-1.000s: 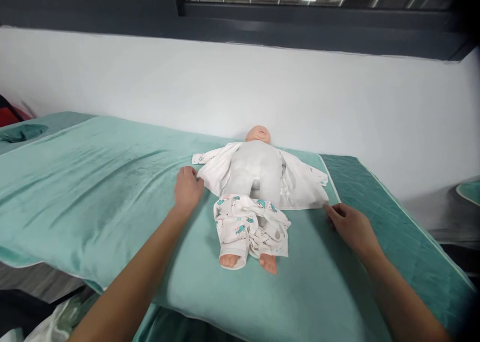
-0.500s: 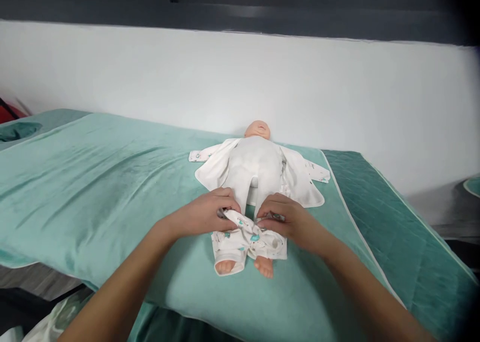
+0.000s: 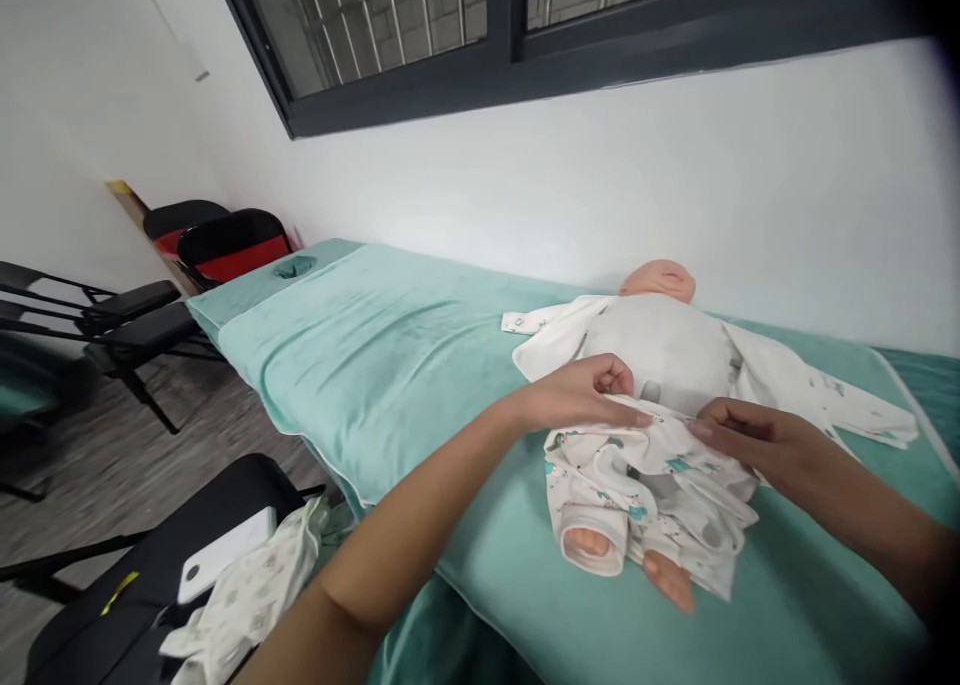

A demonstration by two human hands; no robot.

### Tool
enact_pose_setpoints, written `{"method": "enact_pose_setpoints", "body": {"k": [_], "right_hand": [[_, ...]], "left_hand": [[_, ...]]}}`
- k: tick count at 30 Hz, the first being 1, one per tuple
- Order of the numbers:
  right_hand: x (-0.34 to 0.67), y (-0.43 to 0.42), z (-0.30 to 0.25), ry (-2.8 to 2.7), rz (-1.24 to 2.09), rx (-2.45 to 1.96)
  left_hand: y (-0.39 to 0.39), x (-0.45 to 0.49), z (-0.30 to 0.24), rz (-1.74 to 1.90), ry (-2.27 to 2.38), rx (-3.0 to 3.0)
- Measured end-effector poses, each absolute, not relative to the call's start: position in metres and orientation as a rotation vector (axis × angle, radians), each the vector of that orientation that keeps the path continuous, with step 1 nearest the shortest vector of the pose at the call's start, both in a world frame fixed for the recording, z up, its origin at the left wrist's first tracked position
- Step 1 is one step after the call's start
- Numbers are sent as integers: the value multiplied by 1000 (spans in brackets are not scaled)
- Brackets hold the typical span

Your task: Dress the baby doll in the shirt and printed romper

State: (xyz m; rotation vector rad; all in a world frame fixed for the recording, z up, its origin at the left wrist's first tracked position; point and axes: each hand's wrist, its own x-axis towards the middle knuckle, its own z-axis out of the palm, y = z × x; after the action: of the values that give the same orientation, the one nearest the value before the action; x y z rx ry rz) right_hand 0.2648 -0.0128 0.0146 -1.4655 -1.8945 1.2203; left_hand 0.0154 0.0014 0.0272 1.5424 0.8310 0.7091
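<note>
A baby doll (image 3: 660, 277) lies on its back, its head toward the wall. White baby pants (image 3: 600, 470) with a small green print are on its lower legs, and both feet poke out at the cuffs. My left hand (image 3: 589, 390) pinches the waistband on the left side. At the right side of the same waistband, my right hand (image 3: 750, 430) grips the cloth with thumb and fingers. An open white baby shirt (image 3: 780, 365) lies spread under the doll's white torso, its printed sleeves stretched out to both sides.
A green sheet (image 3: 360, 365) covers the bed along the wall (image 3: 465, 205). At the lower left, a black chair (image 3: 97, 615) bears a white flat object (image 3: 225, 553) and a printed cloth (image 3: 259, 590). Folding chairs (image 3: 232, 250) stand beyond the bed's far end, below a barred window (image 3: 375, 25).
The head view has swung left, bringing the chairs and window into sight. My hands have drawn the waistband higher up the doll's legs, still gripping both sides.
</note>
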Motion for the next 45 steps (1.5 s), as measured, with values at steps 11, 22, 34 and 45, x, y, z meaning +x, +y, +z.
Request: {"method": "enact_pose_setpoints", "body": {"k": [11,22,34,45], "right_hand": [[283,8,-14,-1808,1091,-1391],[272,31,-14,-1575,774,-1336],[292,25,-26,-1586,1303,-1219],[300,30,-33,-1439,1312,-1151]], "left_hand": [[63,14,-5,1147,870,1385],[64,-7,-21,815,939,1360],[61,-18,-16,584,889,1509],[55,16,-35,1357,1372,1702]]}}
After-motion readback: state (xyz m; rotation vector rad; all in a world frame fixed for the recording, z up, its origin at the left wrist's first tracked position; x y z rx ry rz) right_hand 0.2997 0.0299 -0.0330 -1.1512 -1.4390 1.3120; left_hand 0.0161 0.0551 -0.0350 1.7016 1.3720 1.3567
